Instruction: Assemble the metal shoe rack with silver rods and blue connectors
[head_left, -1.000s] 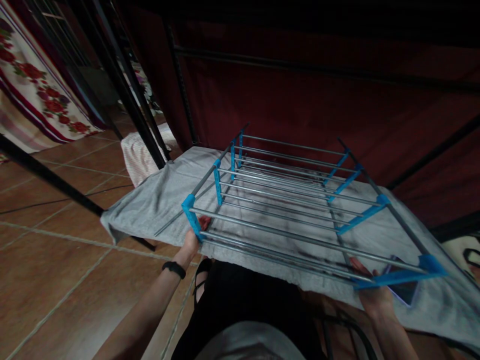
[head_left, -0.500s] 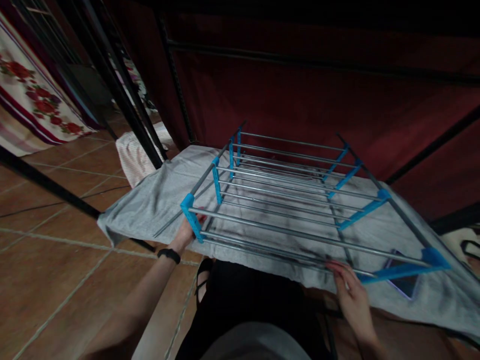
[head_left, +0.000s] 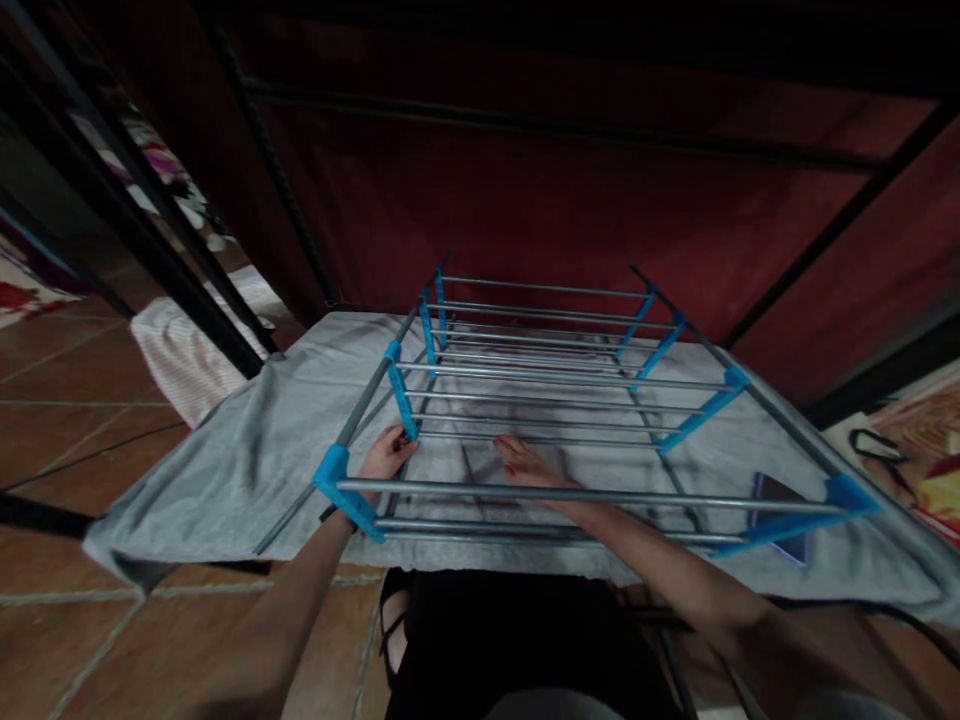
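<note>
Left hand (head_left: 384, 455) grips the rack (head_left: 555, 400) near its lower-left corner; right hand (head_left: 529, 465), fingers open, lies flat on grey cloth (head_left: 247, 440) under the rails running left-right.

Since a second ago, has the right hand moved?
Yes. The right hand left the rack's near right corner by the phone and reached in toward the middle, over the grey cloth.

head cam | looks forward and down | close over rack (head_left: 570, 420) | single view
</note>
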